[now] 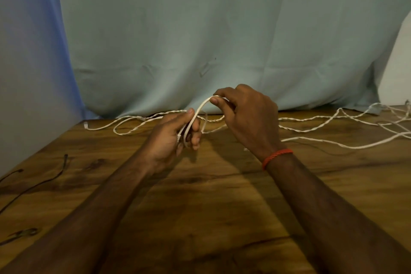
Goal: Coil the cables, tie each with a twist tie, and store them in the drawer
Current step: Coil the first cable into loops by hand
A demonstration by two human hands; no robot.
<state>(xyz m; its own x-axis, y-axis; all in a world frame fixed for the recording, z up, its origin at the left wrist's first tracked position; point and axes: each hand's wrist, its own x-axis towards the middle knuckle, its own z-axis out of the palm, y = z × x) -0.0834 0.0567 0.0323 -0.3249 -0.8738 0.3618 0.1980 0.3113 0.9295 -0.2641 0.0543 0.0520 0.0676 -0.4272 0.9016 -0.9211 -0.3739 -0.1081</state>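
- Cable first: the white cable (201, 106) arcs up in the air between both hands, above the far middle of the wooden table (200, 211). A small start of a coil sits in the left hand, and the rest trails off onto the tabletop.
- The left hand (175, 138) is curled round the gathered loops with the thumb pressed on top, so it grips the white cable as the anchor.
- The right hand (246, 115) pinches the top of the arc between thumb and forefinger, closed narrow on the white cable.
- To my eye the step in hand is laying the next loop, with only 1 or 2 turns made and most of the length left to gather.
- Done well, I'd say each new loop should match the size of those held and lie flat beside them under the left thumb. A slight roll of the right fingers would stop the cable kinking.
- Loose white strands (333, 145) sprawl in curves to the right and behind the hands, some twisted round each other. I'd draw them in slowly, since a crossing could snag or knot.
- A white plug end (85, 126) lies at the far left of the table.
- A thin dark cable (44, 183) lies well apart near the left edge, untouched, and is likely the next to coil.
- Small objects (22, 233) near the front left corner may be twist ties, but it's too dim to tell.
- No drawer shows; a pale green cloth (200, 29) hangs behind the table.
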